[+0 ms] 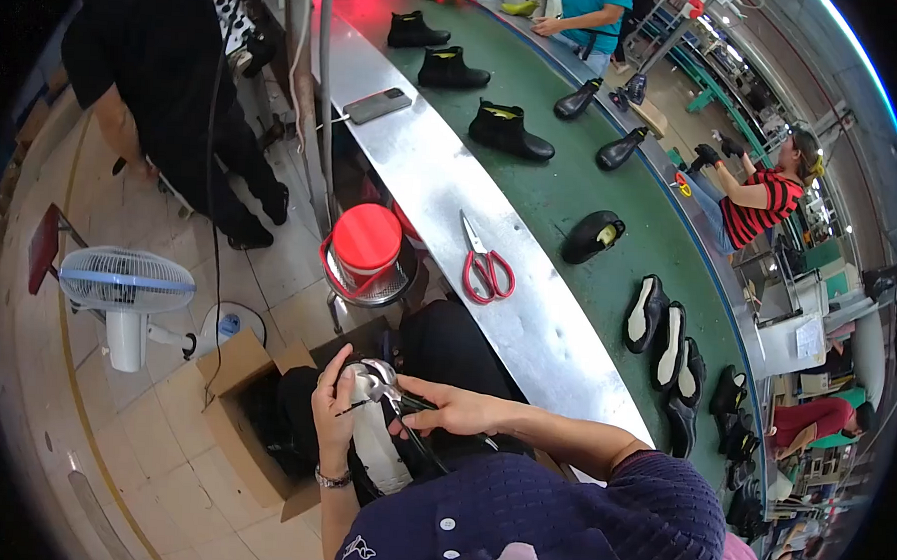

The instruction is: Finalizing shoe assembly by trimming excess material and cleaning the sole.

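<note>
In my lap lies a black shoe with its pale underside (pixel 379 449) facing up. My left hand (pixel 336 403) is wrapped around its far end, thumb up. Metal pincers (pixel 372 382) with dark handles are in my right hand (pixel 455 408), their jaws against the shoe's far end beside my left fingers. What the jaws grip, if anything, is too small to make out. Red-handled scissors (pixel 488 272) rest on the metal ledge (pixel 537 324) beyond my right forearm.
A green conveyor (pixel 542 199) carries several black boots (pixel 512 131) and upturned shoes (pixel 670 345). A phone (pixel 377 105) lies on the ledge. Left of it stand a red-lidded bucket (pixel 367 238), an open carton (pixel 251 442) and a fan (pixel 128 286). Other people work around the line.
</note>
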A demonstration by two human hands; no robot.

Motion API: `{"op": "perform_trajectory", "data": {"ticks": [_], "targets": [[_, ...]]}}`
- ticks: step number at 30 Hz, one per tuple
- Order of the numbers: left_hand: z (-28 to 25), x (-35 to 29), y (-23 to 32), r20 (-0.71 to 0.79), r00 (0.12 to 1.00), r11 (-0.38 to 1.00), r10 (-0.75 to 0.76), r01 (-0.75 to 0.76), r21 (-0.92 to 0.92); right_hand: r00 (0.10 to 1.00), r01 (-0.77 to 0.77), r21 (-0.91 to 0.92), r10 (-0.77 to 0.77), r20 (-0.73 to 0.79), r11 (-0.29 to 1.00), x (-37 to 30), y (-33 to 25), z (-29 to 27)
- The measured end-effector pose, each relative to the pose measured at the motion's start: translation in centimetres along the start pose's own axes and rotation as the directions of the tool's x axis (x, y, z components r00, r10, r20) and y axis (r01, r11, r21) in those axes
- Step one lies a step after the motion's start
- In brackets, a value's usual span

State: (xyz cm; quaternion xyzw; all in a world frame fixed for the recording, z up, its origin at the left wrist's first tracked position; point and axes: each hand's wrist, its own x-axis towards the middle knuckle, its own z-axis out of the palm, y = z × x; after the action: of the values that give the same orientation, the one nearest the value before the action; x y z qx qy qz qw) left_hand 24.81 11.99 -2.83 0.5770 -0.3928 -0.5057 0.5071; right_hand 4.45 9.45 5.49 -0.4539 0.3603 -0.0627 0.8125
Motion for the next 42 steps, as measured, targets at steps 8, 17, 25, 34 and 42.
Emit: {"op": "perform_trajectory", "data": {"ticks": [8, 17, 25, 34, 42], "targets": [[0.5, 1.5, 0.6, 0.005, 0.989, 0.981, 0.151, -0.150, 0.122, 0.997, 0.010, 0.106, -0.002, -0.079, 0.994, -0.4, -1.5, 0.2], [0.7, 1.0, -0.3, -0.114, 0.992, 0.998, 0.055, -0.056, 0.003, 0.984, -0.089, 0.135, 0.108, -0.140, 0.987, 2.2, -2.4, 0.3], [0.9, 0.6, -0.4, -0.147, 0.988, 0.998, 0.053, -0.057, -0.020, 0.978, -0.070, -0.366, -0.009, -0.210, 0.928, 2.2, -1.4, 0.8], [0.6, 1.5, 0.7, -0.070, 0.988, 0.968, -0.140, 0.122, -0.220, 0.974, -0.114, -0.610, -0.031, -0.223, 0.784, 1.8, -2.7, 0.9], [0.5, 1.5, -0.2, -0.072, 0.987, 0.959, -0.147, 0.124, -0.257, 0.986, -0.115, -0.869, -0.053, -0.160, 0.481, 0.6, -8.2, 0.1]]}}
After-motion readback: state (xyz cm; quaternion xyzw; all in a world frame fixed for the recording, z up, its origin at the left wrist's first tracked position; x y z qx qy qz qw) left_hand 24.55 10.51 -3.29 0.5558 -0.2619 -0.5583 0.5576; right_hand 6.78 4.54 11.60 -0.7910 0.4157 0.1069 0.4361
